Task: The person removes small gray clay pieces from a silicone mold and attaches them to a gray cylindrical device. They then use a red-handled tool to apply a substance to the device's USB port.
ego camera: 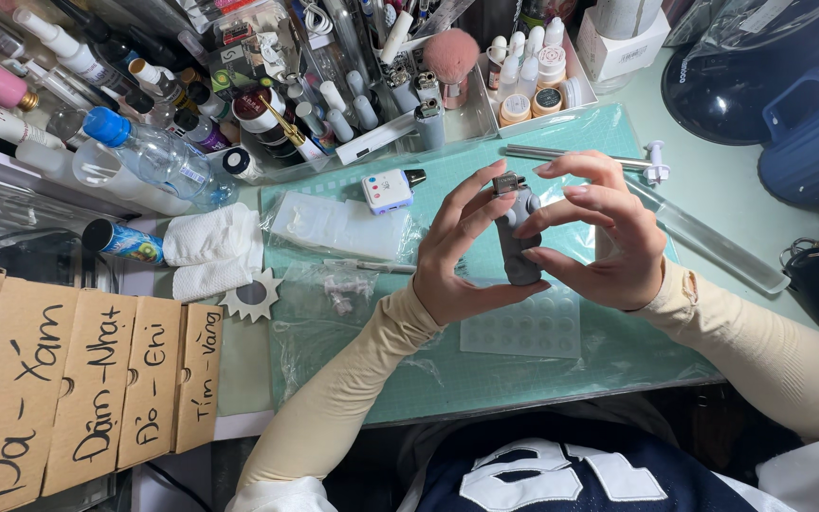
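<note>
- Both hands clasp a grey tool [518, 248] upright above the green mat [542, 370]: left hand [457, 256] cups its base, right hand [604, 232] pinches its upper body.
- Around: clear dotted tray [523, 330] below, plastic bags [334, 294] and white wipes [212, 248] to the left, bottles [158, 156] behind.
- Forearms converge, fingers curled; tool sits between the palms.

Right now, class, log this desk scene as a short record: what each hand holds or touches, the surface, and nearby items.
left hand: cradles the grey handheld tool from below, fingers up at its metal tip
right hand: fingers pinch the tool's upper part
surface: green cutting mat
under the hands: clear dotted sheet
nearby: white folded cloths, water bottle, pink powder brush
</note>
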